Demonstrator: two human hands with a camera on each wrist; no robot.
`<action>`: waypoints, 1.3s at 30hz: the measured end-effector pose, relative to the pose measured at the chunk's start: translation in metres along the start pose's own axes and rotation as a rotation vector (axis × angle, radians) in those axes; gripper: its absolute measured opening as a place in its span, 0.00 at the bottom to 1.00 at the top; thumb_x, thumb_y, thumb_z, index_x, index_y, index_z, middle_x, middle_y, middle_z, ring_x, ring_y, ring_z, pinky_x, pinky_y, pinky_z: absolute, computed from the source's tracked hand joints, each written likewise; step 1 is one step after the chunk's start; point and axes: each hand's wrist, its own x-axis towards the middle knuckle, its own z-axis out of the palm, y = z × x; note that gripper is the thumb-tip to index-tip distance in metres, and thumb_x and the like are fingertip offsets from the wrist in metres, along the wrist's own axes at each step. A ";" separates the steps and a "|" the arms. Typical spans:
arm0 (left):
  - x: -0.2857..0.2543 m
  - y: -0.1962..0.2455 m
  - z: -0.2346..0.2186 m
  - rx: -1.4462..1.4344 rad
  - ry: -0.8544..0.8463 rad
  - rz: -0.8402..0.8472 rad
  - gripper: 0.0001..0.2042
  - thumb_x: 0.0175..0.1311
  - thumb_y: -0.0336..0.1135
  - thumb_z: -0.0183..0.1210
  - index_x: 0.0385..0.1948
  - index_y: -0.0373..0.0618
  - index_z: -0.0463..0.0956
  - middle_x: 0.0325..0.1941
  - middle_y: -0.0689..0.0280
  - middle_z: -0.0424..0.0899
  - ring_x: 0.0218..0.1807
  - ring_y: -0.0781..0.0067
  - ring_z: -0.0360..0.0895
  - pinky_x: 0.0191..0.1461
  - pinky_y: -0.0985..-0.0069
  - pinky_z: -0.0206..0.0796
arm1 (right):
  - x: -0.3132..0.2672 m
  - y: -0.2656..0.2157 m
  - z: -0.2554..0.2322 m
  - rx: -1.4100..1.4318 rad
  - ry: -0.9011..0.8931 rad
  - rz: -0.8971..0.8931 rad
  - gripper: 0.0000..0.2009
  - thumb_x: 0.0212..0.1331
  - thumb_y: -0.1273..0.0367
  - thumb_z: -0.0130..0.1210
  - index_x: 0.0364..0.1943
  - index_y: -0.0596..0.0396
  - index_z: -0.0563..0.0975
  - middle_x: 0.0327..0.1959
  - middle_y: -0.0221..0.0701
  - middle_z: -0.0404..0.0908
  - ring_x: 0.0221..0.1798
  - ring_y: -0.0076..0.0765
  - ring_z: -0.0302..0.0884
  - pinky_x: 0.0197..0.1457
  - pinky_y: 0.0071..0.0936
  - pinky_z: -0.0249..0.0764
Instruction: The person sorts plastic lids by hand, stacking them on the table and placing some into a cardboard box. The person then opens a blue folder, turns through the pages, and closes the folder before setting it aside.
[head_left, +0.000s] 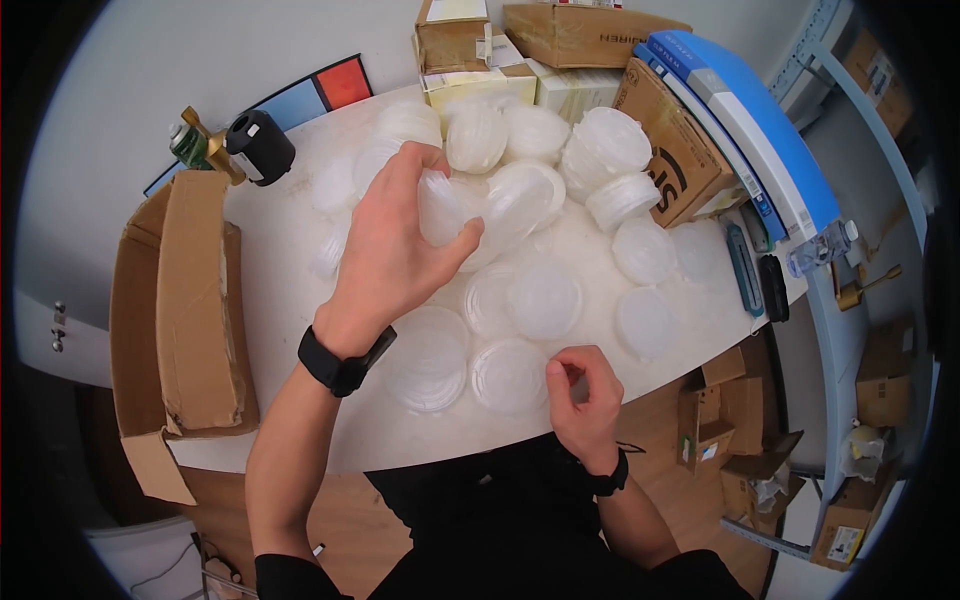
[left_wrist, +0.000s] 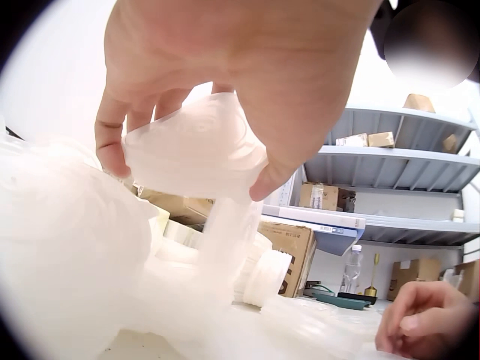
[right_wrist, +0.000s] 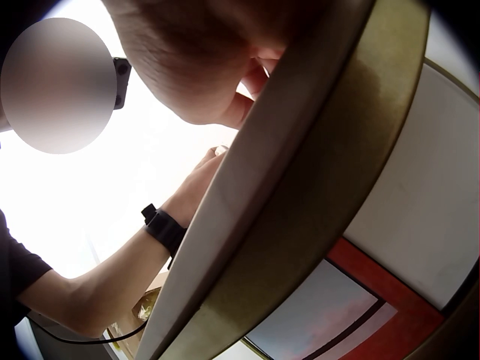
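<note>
Position: above translucent plastic pieces (head_left: pixel 525 200) on the bench (head_left: pixel 275 300), a round-edged translucent plastic piece (left_wrist: pixel 196 150), carried in the left hand (head_left: pixel 392 245). Cannot tell whether a single bowl or several nested layers; contact with the pieces underneath likewise unclear.

Left hand: fingers along one side, thumb against the opposite side, pinching the piece across its width. Right hand (head_left: pixel 587 402): at the near edge of the bench, just beside a flat round lid (head_left: pixel 508 376); fingers loosely curled, thumb tip near index tip, with nothing visible between. Cannot tell whether touching the lid.

Handling: expect low weight and thin, flexible walls. Treat surfaces as smooth and probably slippery, especially between nested layers. Take hold at two opposite points of the outer rim, thumb facing fingers, with light, even pressure. Avoid squeezing mid-wall; likely to flex or dent there. For a stack, such as the piled lids (head_left: pixel 605 142) toward the back, grip low enough to include every layer, or support from below to prevent sliding apart. For flat lids, lift first at the rim with a fingertip.
</note>
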 end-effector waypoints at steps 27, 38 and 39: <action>0.016 -0.014 -0.009 0.492 -0.005 0.117 0.25 0.53 0.40 0.76 0.55 0.53 0.84 0.75 0.58 0.73 0.76 0.51 0.64 0.77 0.52 0.52 | 0.000 -0.001 -0.002 -0.009 -0.003 -0.052 0.04 0.61 0.79 0.64 0.35 0.61 0.78 0.31 0.36 0.80 0.28 0.34 0.78 0.29 0.28 0.72; 0.028 -0.017 0.000 0.476 0.111 0.168 0.08 0.69 0.40 0.64 0.45 0.51 0.84 0.67 0.60 0.83 0.73 0.55 0.70 0.69 0.55 0.52 | 0.000 0.000 -0.003 0.028 0.013 -0.059 0.04 0.61 0.80 0.64 0.37 0.60 0.79 0.32 0.34 0.82 0.29 0.30 0.79 0.31 0.24 0.75; 0.029 -0.016 0.002 0.477 0.114 0.188 0.08 0.72 0.40 0.60 0.45 0.51 0.83 0.65 0.60 0.83 0.72 0.57 0.71 0.68 0.57 0.53 | 0.000 0.000 -0.003 0.015 0.010 -0.058 0.04 0.61 0.80 0.64 0.36 0.60 0.79 0.32 0.34 0.82 0.29 0.31 0.79 0.31 0.25 0.75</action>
